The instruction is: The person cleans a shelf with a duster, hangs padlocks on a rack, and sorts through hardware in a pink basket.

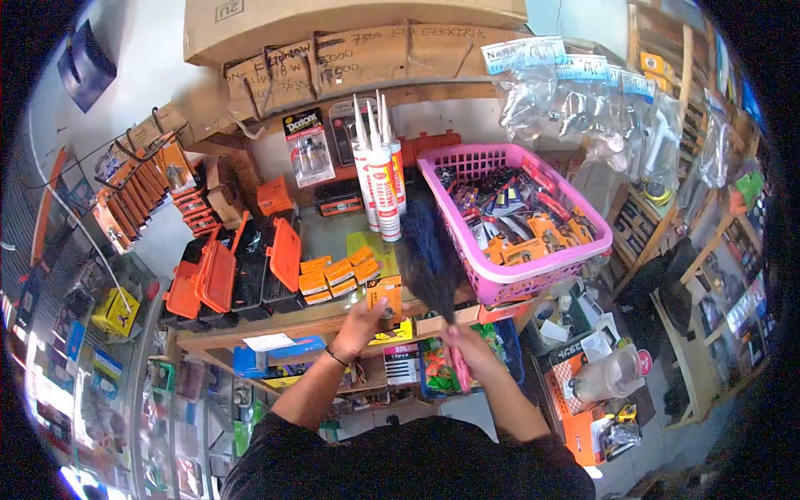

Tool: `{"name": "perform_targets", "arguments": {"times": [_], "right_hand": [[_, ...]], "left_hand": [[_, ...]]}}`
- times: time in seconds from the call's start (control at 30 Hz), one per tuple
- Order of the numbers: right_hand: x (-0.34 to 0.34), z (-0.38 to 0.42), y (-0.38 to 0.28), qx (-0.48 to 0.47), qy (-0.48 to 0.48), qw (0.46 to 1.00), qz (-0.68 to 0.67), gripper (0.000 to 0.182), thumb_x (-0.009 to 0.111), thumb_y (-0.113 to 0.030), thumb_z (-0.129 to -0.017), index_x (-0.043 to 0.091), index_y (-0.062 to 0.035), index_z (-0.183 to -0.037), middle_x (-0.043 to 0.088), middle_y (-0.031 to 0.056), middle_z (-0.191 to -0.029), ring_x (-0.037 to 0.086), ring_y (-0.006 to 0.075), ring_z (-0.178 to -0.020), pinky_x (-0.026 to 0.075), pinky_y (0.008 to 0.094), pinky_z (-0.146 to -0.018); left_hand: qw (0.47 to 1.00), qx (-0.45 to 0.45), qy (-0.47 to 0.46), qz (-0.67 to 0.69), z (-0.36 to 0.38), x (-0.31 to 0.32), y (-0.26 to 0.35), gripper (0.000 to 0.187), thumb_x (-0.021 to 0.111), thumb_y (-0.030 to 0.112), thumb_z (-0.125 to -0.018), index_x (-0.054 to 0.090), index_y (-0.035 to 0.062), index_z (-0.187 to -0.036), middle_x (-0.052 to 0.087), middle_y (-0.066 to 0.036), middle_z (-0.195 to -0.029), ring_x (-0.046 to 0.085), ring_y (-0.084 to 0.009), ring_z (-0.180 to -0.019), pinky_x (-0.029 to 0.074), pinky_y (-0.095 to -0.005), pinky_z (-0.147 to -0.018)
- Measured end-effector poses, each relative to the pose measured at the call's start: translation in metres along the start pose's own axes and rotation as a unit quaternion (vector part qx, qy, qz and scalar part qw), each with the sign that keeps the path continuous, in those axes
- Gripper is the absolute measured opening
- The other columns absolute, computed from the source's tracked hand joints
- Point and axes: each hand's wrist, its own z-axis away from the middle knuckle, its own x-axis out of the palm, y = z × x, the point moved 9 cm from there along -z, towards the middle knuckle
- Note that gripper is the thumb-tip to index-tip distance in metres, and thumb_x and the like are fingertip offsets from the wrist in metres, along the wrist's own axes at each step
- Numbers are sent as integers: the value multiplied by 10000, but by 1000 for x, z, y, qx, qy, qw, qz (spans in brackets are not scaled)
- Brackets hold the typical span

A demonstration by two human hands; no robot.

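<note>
My left hand [358,329] is closed on a small orange box [384,293] at the shelf's front edge. Several similar orange boxes [337,273] stand in short rows just beyond it. In my right hand [471,350] is the pink handle of a duster [430,271]. Its dark head, smeared by motion, points away from me between the sealant tubes and the basket. White silicone sealant tubes [381,187] stand upright behind the orange boxes. To the right sits a pink plastic basket [475,265] full of small packaged goods.
Black and orange toolboxes [204,279] stand open-lidded on the left of the shelf. Clear hanging packs [583,108] line the upper right. Below the shelf is a blue bin [518,367] of green packets. A clear plastic container [608,375] stands lower right.
</note>
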Motion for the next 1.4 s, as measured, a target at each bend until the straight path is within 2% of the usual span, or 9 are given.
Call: {"name": "perform_targets", "arguments": {"times": [0.17, 0.47, 0.63, 0.73, 0.9, 1.07, 1.17, 1.3, 1.4], "right_hand": [[-13, 48, 48, 137, -3, 986, -98, 155, 553, -174, -814, 488, -34, -830, 535, 65, -612, 562, 172, -539, 459, 268, -481], [-14, 48, 50, -21, 138, 990, -8, 345, 503, -306, -863, 388, -103, -609, 415, -10, -486, 385, 83, -377, 281, 223, -338], [-32, 43, 68, -22, 105, 986, 126, 302, 524, -293, -856, 447, -94, -642, 421, -25, -503, 377, 70, -427, 275, 220, -389], [-35, 43, 60, 8, 136, 990, 18, 302, 529, -291, -853, 457, -82, -648, 424, -23, -507, 376, 73, -423, 282, 233, -390], [-40, 33, 60, 14, 66, 986, 154, 341, 504, -316, -864, 447, -85, -620, 437, -8, -474, 373, 76, -375, 275, 228, -355], [-54, 35, 64, 39, 114, 992, 44, 348, 514, -319, -858, 444, -87, -609, 439, -3, -475, 378, 81, -379, 276, 234, -359], [-47, 34, 79, 82, 44, 993, 79, 333, 541, -319, -843, 445, -92, -619, 461, -4, -508, 394, 83, -388, 280, 231, -353], [-45, 36, 69, 62, 94, 993, -17, 326, 556, -301, -837, 457, -96, -604, 454, -12, -514, 390, 84, -392, 283, 234, -357], [-40, 31, 86, 84, 57, 992, 70, 327, 542, -299, -846, 456, -98, -602, 451, -11, -507, 394, 84, -392, 287, 235, -352]], "left_hand": [[975, 6, 63, -214, -24, -53, -28, 369, 356, 317, -904, 478, 9, -1068, 593, -88, -938, 586, -179, -801, 487, -317, -697], [961, -45, 15, 274, -76, -10, -19, 619, 173, 620, -834, 455, 154, -1129, 580, -88, -1002, 578, -240, -847, 464, -439, -637], [850, 7, -265, 456, -100, 34, 1, 551, 399, 481, -824, 387, 130, -1249, 446, -145, -1223, 416, -334, -1129, 282, -493, -973], [877, -87, -106, 461, -112, 31, -13, 594, 335, 522, -828, 421, 81, -1216, 439, -160, -1233, 396, -333, -1149, 262, -474, -989], [882, -57, -240, 402, -125, 30, -22, 735, 265, 654, -791, 372, 99, -1261, 420, -160, -1251, 392, -310, -1162, 302, -484, -966], [869, -139, -67, 471, -127, 26, -32, 676, 310, 618, -804, 389, 106, -1239, 451, -193, -1207, 456, -359, -1083, 326, -525, -932], [878, -68, -268, 391, -118, 42, -13, 757, 288, 680, -763, 387, 105, -1245, 440, -155, -1227, 446, -317, -1102, 304, -491, -961], [931, -68, -54, 355, -127, 19, -17, 697, 344, 657, -762, 408, 148, -1234, 492, -147, -1152, 474, -343, -1051, 328, -539, -920], [892, -77, -128, 427, -123, 27, -24, 675, 344, 646, -773, 405, 161, -1239, 516, -135, -1105, 482, -332, -1042, 347, -545, -899]]}}
